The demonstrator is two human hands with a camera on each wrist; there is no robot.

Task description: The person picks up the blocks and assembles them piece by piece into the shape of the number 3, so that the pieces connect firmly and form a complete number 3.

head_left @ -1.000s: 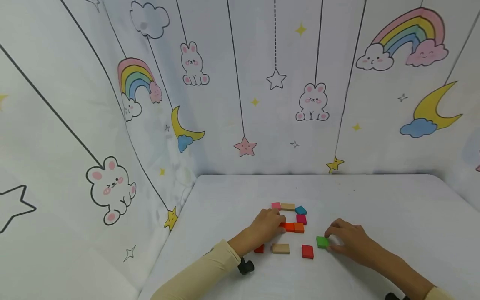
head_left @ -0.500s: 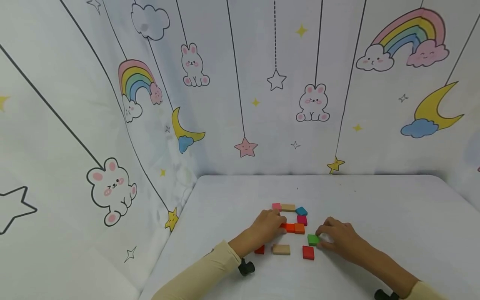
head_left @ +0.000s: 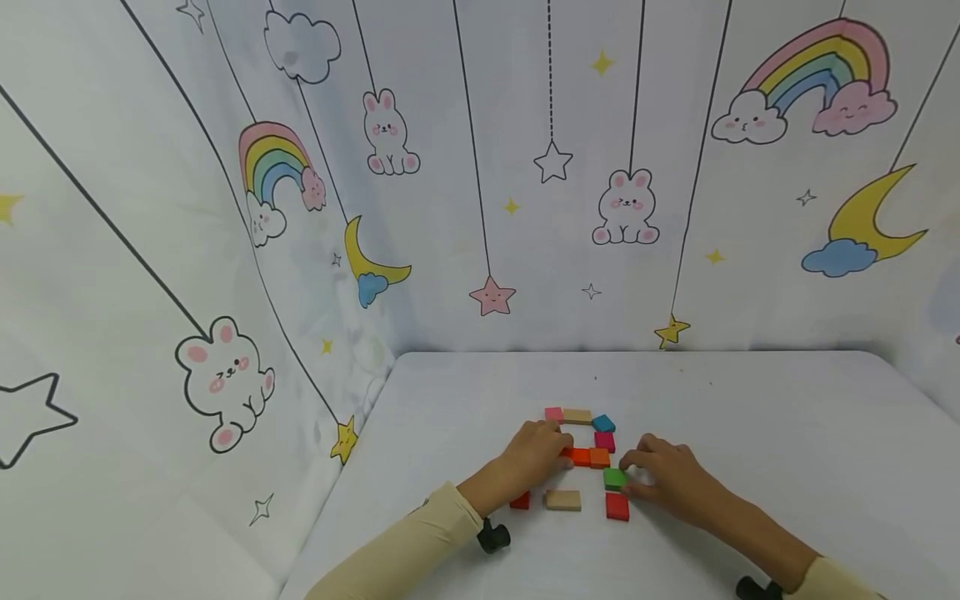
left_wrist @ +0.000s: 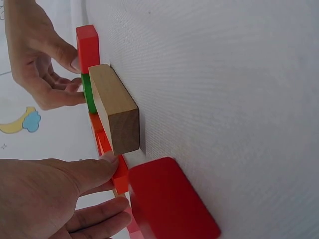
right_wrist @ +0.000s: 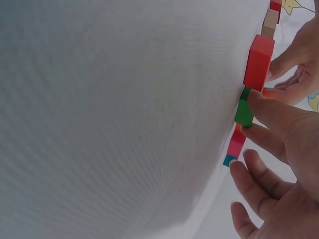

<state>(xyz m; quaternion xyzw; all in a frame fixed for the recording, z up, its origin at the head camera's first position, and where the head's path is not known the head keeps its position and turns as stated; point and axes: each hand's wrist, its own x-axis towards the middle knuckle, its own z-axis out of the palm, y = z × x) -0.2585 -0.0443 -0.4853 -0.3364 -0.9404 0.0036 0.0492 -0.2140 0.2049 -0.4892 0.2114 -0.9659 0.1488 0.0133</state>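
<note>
Pinching the green block (head_left: 613, 480) just beyond the near-right red block (head_left: 617, 507), the right hand (head_left: 672, 481) holds its edges, probably the best place; the left hand (head_left: 531, 454) pinches an orange block (head_left: 581, 457); both blocks seem light, stiff.

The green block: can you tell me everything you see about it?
The green block is flat and squarish, and looks like painted wood. It lies flat on the white table between an orange block and a red block. The right hand pinches it. Whether it touches either block is unclear.
</note>
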